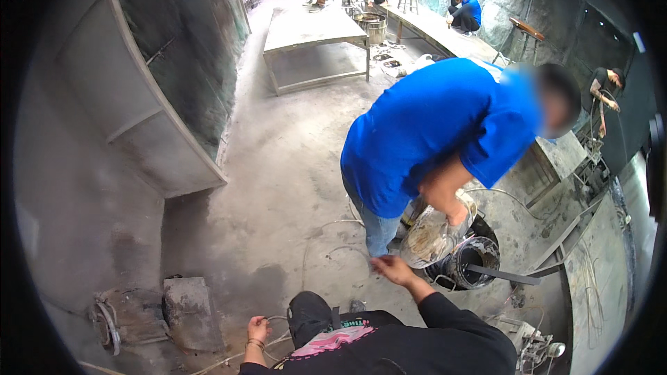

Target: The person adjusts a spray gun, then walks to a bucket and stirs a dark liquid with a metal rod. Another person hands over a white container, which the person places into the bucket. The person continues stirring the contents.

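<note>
My left hand [258, 330] hangs low near my left leg with its fingers curled in. What it holds, if anything, is hidden. A thin pale hose [276, 339] runs close beside it. My right hand [393, 270] reaches forward, fingers loosely apart with nothing visible in them, near the jeans leg of a co-worker [424, 132] in a blue shirt. That person bends over and tips a plastic-lined container [427, 236] with pale, stained contents beside a dark bucket [479, 258]. A long flat dark bar [504, 275] lies across the bucket's opening.
A grimy motor-like machine [132, 319] sits on the floor at lower left, below a tall curved panel [163, 90]. Small equipment [531, 347] stands at lower right. Hoses trail across the floor. Farther off are a low table [316, 27], a metal drum [372, 26] and several people.
</note>
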{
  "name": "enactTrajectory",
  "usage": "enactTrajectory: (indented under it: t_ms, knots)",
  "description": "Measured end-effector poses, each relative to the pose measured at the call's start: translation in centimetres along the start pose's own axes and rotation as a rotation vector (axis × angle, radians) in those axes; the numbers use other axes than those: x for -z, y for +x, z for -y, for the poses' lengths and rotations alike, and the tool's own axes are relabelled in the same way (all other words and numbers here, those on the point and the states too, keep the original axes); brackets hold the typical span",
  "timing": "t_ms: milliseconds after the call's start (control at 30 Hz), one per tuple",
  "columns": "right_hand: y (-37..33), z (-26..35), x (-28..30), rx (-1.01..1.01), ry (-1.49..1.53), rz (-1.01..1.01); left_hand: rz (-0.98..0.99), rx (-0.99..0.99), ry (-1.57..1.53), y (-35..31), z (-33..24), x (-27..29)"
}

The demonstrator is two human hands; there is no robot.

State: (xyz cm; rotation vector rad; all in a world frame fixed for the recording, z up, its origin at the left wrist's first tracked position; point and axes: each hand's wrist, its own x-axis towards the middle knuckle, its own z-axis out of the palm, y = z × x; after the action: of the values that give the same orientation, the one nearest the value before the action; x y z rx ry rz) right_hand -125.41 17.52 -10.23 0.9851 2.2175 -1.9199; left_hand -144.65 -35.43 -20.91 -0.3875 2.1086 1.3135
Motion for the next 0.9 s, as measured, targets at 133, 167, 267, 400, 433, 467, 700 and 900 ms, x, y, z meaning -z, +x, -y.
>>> enactTrajectory:
  t_ms: [133, 167, 267, 400, 433, 467, 700, 900]
  knots:
    - [8.6, 18.3, -9.8, 0.281, -0.517, 0.468, 0.110, 0.198, 0.132, 7.9, -8.3, -3.2]
    - [10.3, 21.8, -13.4, 0.647, -0.651, 0.526, 0.203, 0.130, 0.215, 10.9, -11.0, -2.8]
    - [14.1, 25.8, -13.7, 0.828, -0.169, 0.519, 0.276, -0.352, 0.160, 19.3, -16.8, -0.9]
    - [17.0, 27.6, -1.0, 0.222, 0.299, -0.296, -0.135, -0.095, -0.089, 28.8, -19.0, 2.4]
    - [18.0, 29.2, 3.7, 0.352, 0.310, -0.592, -0.112, 0.001, 0.026, 30.7, -19.0, 1.7]
    - [18.5, 32.0, 9.1, 0.423, 0.259, -0.861, -0.093, 0.148, 0.207, 33.2, -20.2, 2.2]
    - [14.2, 43.4, 37.4, 0.244, -0.418, -2.053, 0.342, -0.152, 0.306, 53.0, -47.0, -10.3]
    - [22.9, 17.5, 32.2, -0.708, -0.438, -1.904, 0.516, -0.543, 0.296, 63.7, -68.5, -24.4]
